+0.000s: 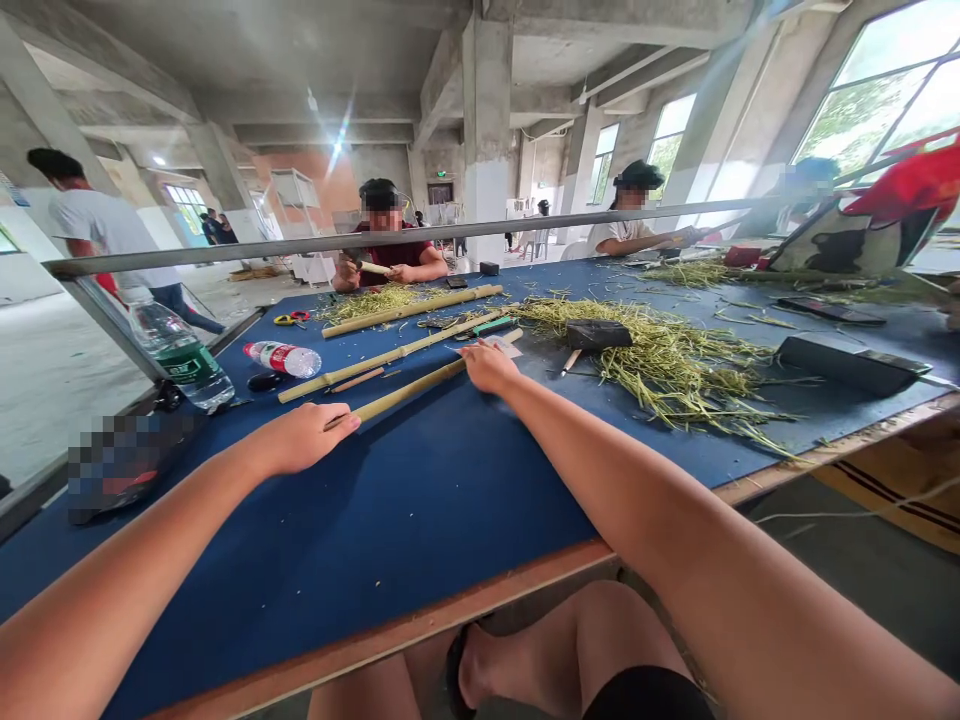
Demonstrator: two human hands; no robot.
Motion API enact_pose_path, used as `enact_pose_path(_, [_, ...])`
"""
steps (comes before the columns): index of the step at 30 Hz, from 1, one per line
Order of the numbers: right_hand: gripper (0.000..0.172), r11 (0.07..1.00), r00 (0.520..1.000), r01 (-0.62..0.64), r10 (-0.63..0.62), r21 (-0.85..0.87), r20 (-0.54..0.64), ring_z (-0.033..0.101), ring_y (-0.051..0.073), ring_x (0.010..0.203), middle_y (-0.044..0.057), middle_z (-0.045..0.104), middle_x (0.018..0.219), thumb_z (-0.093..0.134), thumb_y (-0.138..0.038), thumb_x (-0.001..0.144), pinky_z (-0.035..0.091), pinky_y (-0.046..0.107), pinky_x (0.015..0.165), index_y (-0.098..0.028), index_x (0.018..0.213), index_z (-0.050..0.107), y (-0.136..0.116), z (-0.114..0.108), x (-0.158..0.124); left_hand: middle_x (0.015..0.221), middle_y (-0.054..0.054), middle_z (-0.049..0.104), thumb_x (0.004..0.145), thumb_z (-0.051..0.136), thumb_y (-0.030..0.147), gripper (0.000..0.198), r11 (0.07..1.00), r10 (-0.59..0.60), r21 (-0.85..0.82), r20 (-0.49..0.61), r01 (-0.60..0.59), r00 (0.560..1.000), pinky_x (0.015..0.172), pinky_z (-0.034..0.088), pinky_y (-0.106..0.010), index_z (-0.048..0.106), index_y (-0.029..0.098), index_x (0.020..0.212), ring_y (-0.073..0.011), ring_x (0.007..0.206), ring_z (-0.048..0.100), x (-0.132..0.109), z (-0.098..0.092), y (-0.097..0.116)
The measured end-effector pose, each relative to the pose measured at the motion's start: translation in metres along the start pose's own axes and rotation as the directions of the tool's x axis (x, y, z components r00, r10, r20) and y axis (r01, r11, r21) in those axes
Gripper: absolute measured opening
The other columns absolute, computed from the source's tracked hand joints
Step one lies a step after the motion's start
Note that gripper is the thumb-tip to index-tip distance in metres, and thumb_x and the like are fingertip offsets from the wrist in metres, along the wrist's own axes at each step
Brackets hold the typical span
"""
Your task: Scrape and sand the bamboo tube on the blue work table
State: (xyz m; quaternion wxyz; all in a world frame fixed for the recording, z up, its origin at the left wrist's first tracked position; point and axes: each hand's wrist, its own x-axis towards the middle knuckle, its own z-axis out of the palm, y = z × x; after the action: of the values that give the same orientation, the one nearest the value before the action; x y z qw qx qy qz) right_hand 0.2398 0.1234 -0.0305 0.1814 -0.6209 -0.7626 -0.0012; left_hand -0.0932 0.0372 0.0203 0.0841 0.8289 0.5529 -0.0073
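Deep blue tabletop [375,500], yellow-green bamboo pole [409,391] towards eight o'clock, green-yellow shavings [675,355] at three, red-and-white bottle label [281,357] at nine

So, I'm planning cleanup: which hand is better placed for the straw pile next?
Probably the right hand: both are at the stick, but it's nearer the straw pile than the left hand.
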Motion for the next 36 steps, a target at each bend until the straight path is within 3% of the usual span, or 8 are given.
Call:
enact_pose_path(4, [0.046, 0.989, 0.989, 0.145, -0.146, 0.019, 0.014, 0.036, 0.029, 0.151, 0.009, 0.054, 0.153, 0.032, -0.024, 0.107, 0.026, 0.049, 0.124, -0.020, 0.143, 0.061, -0.019, 0.004, -0.008, 0.077, -0.006, 0.069, 0.094, 0.030, 0.071, 0.054, 0.998, -0.011, 0.063, -0.008, 0.011, 1.000, 0.063, 0.036, -0.032, 0.057, 0.025, 0.084, -0.0247, 0.073, 0.065, 0.002, 0.002, -0.001])
enact_pose_path(8, [0.047, 0.877, 0.887, 0.456, -0.461, 0.152, -0.001, 0.039, 0.024, 0.149, 0.003, 0.058, 0.150, 0.029, -0.035, 0.110, 0.027, 0.042, 0.124, -0.024, 0.143, 0.060, -0.073, 0.018, -0.023, 0.081, -0.006, 0.071, 0.094, 0.031, 0.069, 0.052, 0.998, 0.017, 0.067, 0.002, -0.017, 1.000, 0.062, 0.035, -0.032, 0.060, 0.026, 0.092, -0.0253, 0.075, 0.066, 0.004, 0.004, -0.002])
enact_pose_path(11, [0.047, 0.836, 0.851, 0.516, -0.524, 0.186, -0.007, 0.038, 0.023, 0.150, 0.001, 0.057, 0.151, 0.028, -0.035, 0.110, 0.027, 0.042, 0.124, -0.026, 0.144, 0.060, -0.082, 0.023, -0.024, 0.083, -0.005, 0.073, 0.093, 0.036, 0.068, 0.051, 0.999, 0.033, 0.037, 0.015, -0.034, 0.999, 0.061, 0.036, -0.032, 0.062, 0.028, 0.108, -0.0249, 0.074, 0.066, 0.002, 0.004, 0.001])
enact_pose_path(19, [0.048, 0.999, 0.999, 0.033, -0.033, 0.035, 0.003, 0.033, 0.028, 0.152, 0.009, 0.055, 0.152, 0.027, -0.026, 0.109, 0.024, 0.047, 0.124, -0.016, 0.143, 0.060, -0.005, 0.005, 0.002, 0.091, -0.005, 0.075, 0.095, 0.028, 0.072, 0.059, 1.000, 0.000, -0.017, 0.074, 0.001, 0.997, 0.069, 0.042, -0.031, 0.063, 0.027, 0.114, -0.0256, 0.083, 0.068, -0.004, -0.003, 0.003])
enact_pose_path(22, [0.047, 0.989, 0.990, 0.137, -0.138, 0.048, 0.024, 0.034, 0.026, 0.152, 0.008, 0.055, 0.152, 0.028, -0.028, 0.110, 0.024, 0.042, 0.124, -0.017, 0.143, 0.059, -0.023, 0.008, -0.005, 0.093, -0.004, 0.074, 0.096, 0.028, 0.068, 0.055, 0.999, 0.023, -0.038, 0.071, -0.020, 0.997, 0.070, 0.042, -0.030, 0.063, 0.026, 0.099, -0.0248, 0.087, 0.068, -0.004, -0.004, 0.002])
enact_pose_path(28, [0.045, 0.855, 0.865, 0.498, -0.502, 0.145, -0.011, 0.037, 0.022, 0.150, 0.002, 0.058, 0.150, 0.030, -0.032, 0.110, 0.025, 0.040, 0.125, -0.024, 0.144, 0.059, -0.070, 0.023, -0.020, 0.087, -0.006, 0.074, 0.093, 0.034, 0.067, 0.052, 0.998, 0.023, -0.060, 0.019, -0.021, 1.000, 0.066, 0.041, -0.032, 0.064, 0.025, 0.094, -0.0249, 0.080, 0.067, 0.001, 0.001, 0.000])
enact_pose_path(31, [0.046, 0.904, 0.911, 0.410, -0.412, 0.119, -0.007, 0.036, 0.023, 0.151, 0.004, 0.056, 0.152, 0.030, -0.027, 0.109, 0.024, 0.041, 0.125, -0.021, 0.144, 0.059, -0.048, 0.017, -0.013, 0.089, -0.007, 0.074, 0.092, 0.035, 0.071, 0.056, 0.999, 0.018, -0.048, 0.016, -0.018, 1.000, 0.065, 0.039, -0.032, 0.065, 0.024, 0.096, -0.0255, 0.080, 0.067, 0.003, 0.003, -0.002])
enact_pose_path(36, [0.047, 0.998, 1.000, 0.028, -0.028, 0.053, -0.006, 0.033, 0.029, 0.152, 0.009, 0.055, 0.153, 0.028, -0.026, 0.109, 0.024, 0.047, 0.124, -0.017, 0.143, 0.060, -0.010, 0.007, -0.001, 0.088, -0.007, 0.073, 0.092, 0.033, 0.075, 0.061, 1.000, -0.019, -0.019, 0.033, 0.020, 0.999, 0.064, 0.038, -0.032, 0.061, 0.024, 0.114, -0.0266, 0.079, 0.067, 0.002, 0.004, -0.003])
